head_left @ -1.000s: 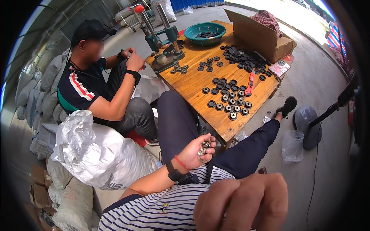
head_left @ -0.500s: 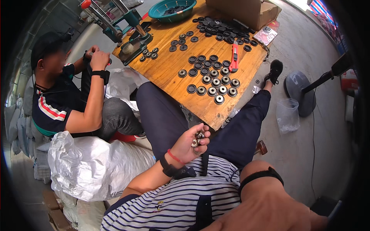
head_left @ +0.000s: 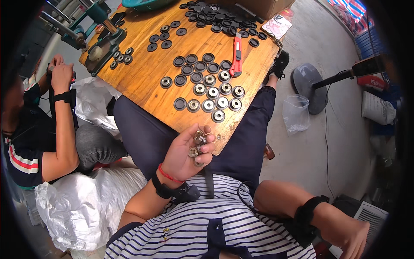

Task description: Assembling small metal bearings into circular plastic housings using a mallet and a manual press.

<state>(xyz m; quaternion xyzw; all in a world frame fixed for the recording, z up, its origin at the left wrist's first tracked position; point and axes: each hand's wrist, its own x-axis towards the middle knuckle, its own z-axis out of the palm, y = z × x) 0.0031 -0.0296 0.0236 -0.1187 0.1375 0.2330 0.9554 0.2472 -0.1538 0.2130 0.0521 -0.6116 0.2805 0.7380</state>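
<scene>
My left hand (head_left: 179,157) is turned palm up by the table's near corner, its fingers curled round several small metal bearings (head_left: 193,151). Low at the right, my right hand (head_left: 350,235) hangs away from the table; its fingers point down, slightly blurred and partly cut off, so their grip does not show. Black round plastic discs (head_left: 199,66) lie in loose rows on the wooden table (head_left: 142,93). Several discs nearest me carry a metal bearing (head_left: 212,93) in the centre. A red utility knife (head_left: 236,56) rests beside them.
A green hand press (head_left: 103,47) stands at the table's left edge. Behind are a dark disc pile (head_left: 220,19), a teal basin (head_left: 146,3) and a cardboard box (head_left: 267,8). A co-worker (head_left: 39,129) sits at left near a white sack (head_left: 90,203). A stand base (head_left: 308,86) is on the right floor.
My right arm has swung out and away to the right, its hand now showing. The view has shifted, so the table sits further left and higher. My left hand keeps the bearings.
</scene>
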